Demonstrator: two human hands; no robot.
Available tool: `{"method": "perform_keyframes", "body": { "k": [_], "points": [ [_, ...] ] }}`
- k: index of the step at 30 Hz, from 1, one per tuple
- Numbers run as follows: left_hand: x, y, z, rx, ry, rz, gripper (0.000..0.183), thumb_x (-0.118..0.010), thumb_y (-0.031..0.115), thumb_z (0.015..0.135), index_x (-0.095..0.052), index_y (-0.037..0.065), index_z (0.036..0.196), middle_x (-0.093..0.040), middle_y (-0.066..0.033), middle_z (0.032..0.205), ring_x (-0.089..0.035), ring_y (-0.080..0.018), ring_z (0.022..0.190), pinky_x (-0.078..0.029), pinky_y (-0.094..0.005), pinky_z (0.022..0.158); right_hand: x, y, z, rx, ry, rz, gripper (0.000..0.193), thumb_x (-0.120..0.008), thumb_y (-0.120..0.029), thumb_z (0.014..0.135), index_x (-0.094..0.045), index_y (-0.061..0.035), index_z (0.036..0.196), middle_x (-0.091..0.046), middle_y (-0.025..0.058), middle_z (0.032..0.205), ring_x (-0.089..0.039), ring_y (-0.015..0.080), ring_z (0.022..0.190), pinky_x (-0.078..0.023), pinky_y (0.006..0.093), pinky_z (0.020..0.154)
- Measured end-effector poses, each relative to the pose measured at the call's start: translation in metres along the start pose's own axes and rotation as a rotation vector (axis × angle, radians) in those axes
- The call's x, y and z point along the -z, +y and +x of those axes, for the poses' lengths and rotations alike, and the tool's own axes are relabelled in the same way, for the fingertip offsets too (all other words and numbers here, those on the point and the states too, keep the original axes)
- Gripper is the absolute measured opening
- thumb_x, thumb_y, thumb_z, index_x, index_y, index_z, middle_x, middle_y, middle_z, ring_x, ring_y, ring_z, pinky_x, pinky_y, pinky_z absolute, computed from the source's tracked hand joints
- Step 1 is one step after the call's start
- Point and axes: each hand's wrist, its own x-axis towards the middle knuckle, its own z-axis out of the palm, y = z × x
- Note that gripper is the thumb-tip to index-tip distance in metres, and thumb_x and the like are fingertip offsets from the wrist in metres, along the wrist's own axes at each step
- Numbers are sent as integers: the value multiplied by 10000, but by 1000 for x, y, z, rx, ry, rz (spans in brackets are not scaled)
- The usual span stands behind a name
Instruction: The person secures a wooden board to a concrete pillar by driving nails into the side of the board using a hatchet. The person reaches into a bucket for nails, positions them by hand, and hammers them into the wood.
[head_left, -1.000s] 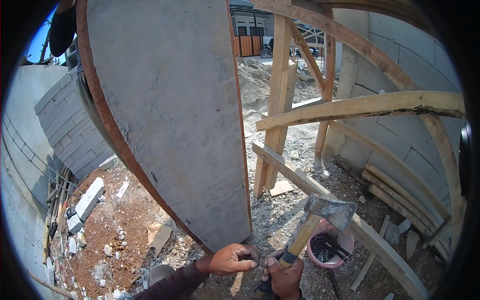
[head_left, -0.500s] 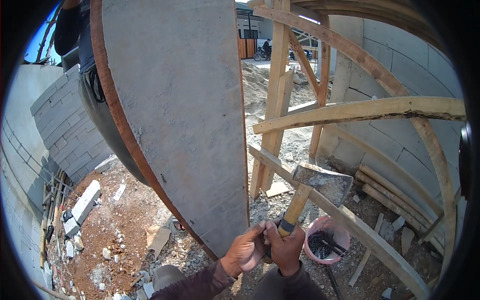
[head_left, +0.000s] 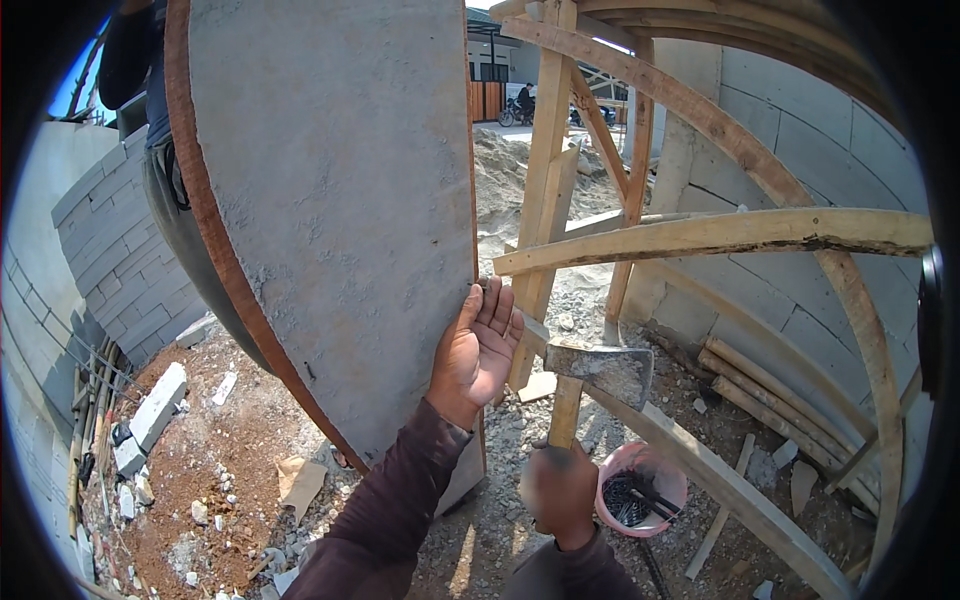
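My right hand is wrapped round the wooden handle of a hatchet, its broad worn metal head upward. My left hand is raised at the right edge of a tall grey, cement-stained panel with reddish-brown edges. Its palm faces me, the thumb and fingertips come together against that edge, and whatever they pinch is too small to make out. Behind the hatchet head, a long wooden beam slants down to the right. A pink bucket holding dark metal pieces stands right of my right hand.
Curved timbers and upright posts form a frame on the right. Poles lie by the block wall. Behind the panel at left stands another person. Pale blocks and rubble lie on the ground.
My left hand has left the hatchet handle and gone up to the panel's right edge. The hatchet in my right hand has shifted left and slightly down.
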Motion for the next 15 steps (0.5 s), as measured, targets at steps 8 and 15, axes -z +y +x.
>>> {"method": "perform_keyframes", "body": {
  "k": [8, 15],
  "points": [
    [-4, 7, 6, 40, -31, -3, 180, -555, 269, 978, -589, 148, 1107, -646, 39, 1154, -532, -160, 1200, -401, -434, 999, -9, -20, 52, 298, 62, -1, 310, -558, -257, 971, -525, 46, 1024, -607, 78, 675, -594, 110, 572, -428, 256, 490],
    [1, 7, 8, 2, -79, 99, 181, -536, 274, 987, -588, 146, 1104, -647, 31, 1148, -558, -169, 1137, -398, -459, 999, -27, -33, 80, 307, 6, -374, 314, -582, -252, 952, -509, 46, 1019, -558, 221, 609, -603, 447, 626, -445, 427, 493]
  ]
}}
